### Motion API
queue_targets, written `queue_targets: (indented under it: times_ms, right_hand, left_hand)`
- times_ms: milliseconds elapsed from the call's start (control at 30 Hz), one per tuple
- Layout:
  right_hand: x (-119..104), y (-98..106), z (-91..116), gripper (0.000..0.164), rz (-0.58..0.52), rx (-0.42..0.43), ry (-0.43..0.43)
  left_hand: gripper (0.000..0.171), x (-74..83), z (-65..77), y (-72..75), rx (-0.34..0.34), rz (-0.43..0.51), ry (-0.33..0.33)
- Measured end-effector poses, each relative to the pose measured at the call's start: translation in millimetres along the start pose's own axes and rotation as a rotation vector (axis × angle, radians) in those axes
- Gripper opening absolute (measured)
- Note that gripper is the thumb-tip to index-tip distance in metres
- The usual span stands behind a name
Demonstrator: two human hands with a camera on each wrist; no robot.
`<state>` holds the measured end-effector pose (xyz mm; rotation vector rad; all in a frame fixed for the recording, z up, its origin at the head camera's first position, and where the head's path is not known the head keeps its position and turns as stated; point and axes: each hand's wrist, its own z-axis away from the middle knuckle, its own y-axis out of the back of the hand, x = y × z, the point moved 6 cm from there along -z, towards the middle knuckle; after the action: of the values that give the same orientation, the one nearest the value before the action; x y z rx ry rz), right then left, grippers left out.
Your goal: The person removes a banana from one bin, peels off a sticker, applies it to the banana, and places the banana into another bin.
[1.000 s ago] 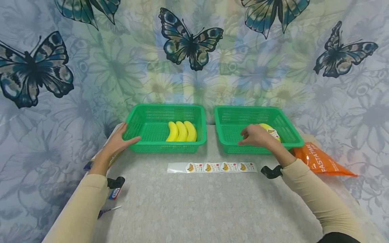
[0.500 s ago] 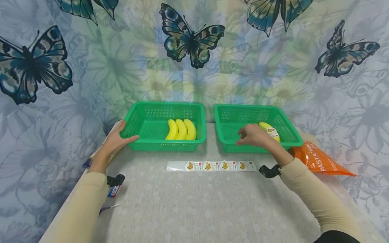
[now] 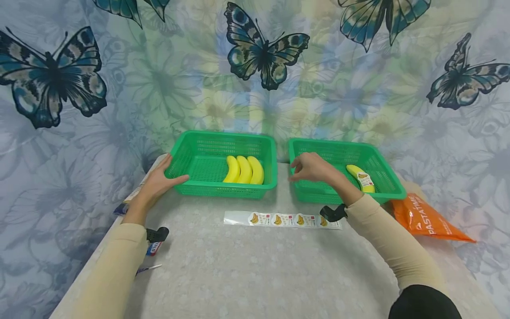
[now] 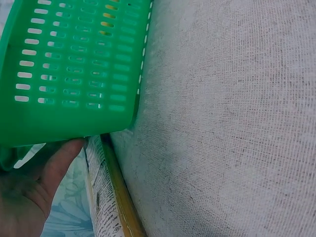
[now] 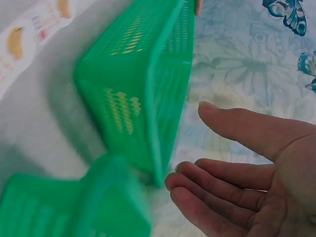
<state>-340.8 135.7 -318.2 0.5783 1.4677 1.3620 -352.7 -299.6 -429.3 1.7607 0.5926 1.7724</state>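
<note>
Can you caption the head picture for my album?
Three bananas in one green basket, a stickered banana in a second basket, a sticker strip in front.

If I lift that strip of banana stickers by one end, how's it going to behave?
The strip of banana stickers looks thin and lies flat on the table, so it would probably bend and droop. Thin as it looks, it's likely very light. Its blank end has a slight sheen, so it may feel slick.

2 butterflies [image 3: 403, 14] cropped above, sticker print [image 3: 287, 220] too small, right basket [image 5: 42, 207] blurred in wrist view
</note>
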Motion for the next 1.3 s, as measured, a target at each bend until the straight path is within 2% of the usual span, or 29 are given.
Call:
queue_targets:
  times_ms: [300,600,867,1100,1300]
  right_hand:
    - [-39,9,-62,0.051,-0.009,-0.053,0.037]
    - [-56,7,-116,0.051,-0.033,-0.074,0.071]
    - [-62,-5,-145,0.053,-0.100,-0.119,0.030]
    - [-62,-11,-171,0.055,-0.088,-0.128,0.002]
    - [-66,-20,-192,0.058,-0.080,-0.173,-0.015]
  left_hand:
    - [0.109,-4.6,-2.2,-1.5,0.021,0.046,-0.012]
    - [0.108,-6.6,-2.6,-5.3,0.036,0.060,-0.027]
    - [0.108,-7.1,-3.7,-0.5,0.068,0.043,-0.043]
    - [0.108,-7.4,-3.1,-0.7,0.079,0.036,-0.052]
    - [0.107,-6.5,-4.1,1.5,0.075,0.039,-0.038]
